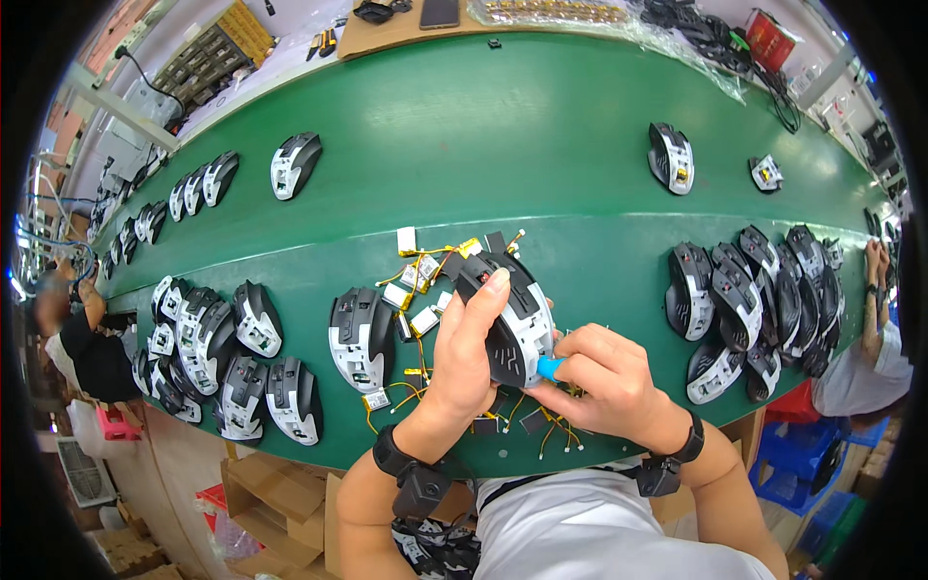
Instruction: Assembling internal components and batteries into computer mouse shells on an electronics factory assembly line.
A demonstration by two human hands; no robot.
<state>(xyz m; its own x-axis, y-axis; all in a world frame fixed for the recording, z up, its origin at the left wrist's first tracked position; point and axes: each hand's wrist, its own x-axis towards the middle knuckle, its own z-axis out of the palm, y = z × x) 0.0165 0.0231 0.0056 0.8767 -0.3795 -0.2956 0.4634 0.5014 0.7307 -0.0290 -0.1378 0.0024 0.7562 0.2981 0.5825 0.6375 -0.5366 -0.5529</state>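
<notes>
Over the middle of the green bench, my left hand [466,348] is closed around a black and white computer mouse shell [527,324], held tilted with the thumb across its top. My right hand [609,375] pinches a small blue piece [549,367] against the shell's lower right edge; whether it is a tool or a part I cannot tell. Beneath and around both hands lie several small batteries [425,320] with thin coloured wires, partly hidden by the hands and shell. Just left of them rests another mouse shell [360,338].
Several mouse shells [206,333] cluster at the left, and another pile [739,290] sits at the right. More shells [295,164] stand along the bench's far strip [483,135]. Cardboard boxes [280,498] are below the front edge. Other people [87,338] work at both sides.
</notes>
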